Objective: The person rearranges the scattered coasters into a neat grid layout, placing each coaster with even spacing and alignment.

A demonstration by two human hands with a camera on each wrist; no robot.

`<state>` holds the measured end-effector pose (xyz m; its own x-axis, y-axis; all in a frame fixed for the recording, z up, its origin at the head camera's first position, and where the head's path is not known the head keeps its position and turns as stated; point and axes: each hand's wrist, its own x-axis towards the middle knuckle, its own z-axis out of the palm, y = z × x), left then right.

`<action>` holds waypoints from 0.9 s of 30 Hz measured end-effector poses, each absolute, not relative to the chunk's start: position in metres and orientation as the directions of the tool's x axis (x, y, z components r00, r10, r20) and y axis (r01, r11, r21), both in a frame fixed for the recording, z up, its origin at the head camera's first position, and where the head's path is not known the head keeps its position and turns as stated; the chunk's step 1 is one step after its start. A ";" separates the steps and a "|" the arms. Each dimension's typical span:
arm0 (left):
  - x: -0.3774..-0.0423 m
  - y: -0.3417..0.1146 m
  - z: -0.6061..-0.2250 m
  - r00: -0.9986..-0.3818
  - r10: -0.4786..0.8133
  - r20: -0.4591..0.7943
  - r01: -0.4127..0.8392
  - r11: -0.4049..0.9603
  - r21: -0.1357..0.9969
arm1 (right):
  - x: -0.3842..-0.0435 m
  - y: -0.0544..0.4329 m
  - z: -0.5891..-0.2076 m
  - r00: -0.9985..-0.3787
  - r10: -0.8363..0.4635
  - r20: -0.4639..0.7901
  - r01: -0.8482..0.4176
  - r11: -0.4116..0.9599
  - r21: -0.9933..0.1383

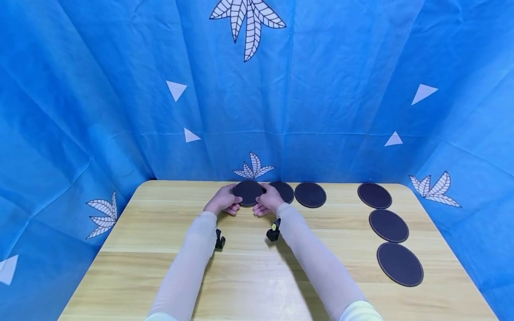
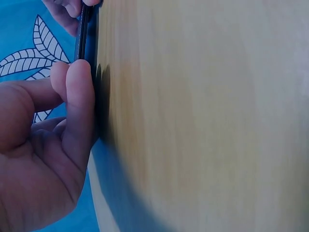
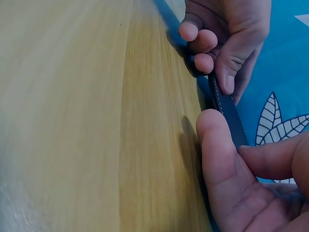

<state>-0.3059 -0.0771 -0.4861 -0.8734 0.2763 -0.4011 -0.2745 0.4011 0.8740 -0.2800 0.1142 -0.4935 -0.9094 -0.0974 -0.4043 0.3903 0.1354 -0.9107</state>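
Observation:
Between both hands, at the far edge of the table, is a dark round coaster (image 1: 248, 193) with a stitched rim. My left hand (image 1: 223, 200) pinches its left side, thumb on top and fingers beneath. On the opposite side my right hand (image 1: 270, 199) pinches it the same way. Both wrist views show the coaster (image 2: 82, 41) (image 3: 231, 118) nearly edge-on, held a little above the wood with shadows below. Just right of the right hand lies a second coaster (image 1: 284, 192), partly covered by that hand. Beside it lies a third coaster (image 1: 310, 195).
Down the right side of the wooden table (image 1: 249, 285) run three more coasters: a far one (image 1: 375, 195), a middle one (image 1: 388, 225) and a near one (image 1: 400, 264). A blue leaf-print curtain (image 1: 329, 89) hangs behind the table's far edge and along both sides.

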 end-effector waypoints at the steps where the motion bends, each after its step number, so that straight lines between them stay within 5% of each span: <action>1: -0.306 -0.077 -0.486 -0.874 0.272 -0.403 -0.277 0.402 0.873 | -0.280 0.114 -0.494 -0.909 -0.098 -0.405 0.391 0.134 -0.910; 27: -0.305 -0.067 -0.478 -0.871 0.183 -0.456 -0.331 0.466 0.821 | -0.284 0.118 -0.494 -0.877 -0.154 -0.455 0.444 0.100 -0.890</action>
<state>-0.3055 -0.0668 -0.4783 -0.8710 0.1832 -0.4558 -0.3314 0.4657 0.8205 -0.2837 0.1178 -0.4944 -0.8771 -0.1539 -0.4549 0.4442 0.1000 -0.8903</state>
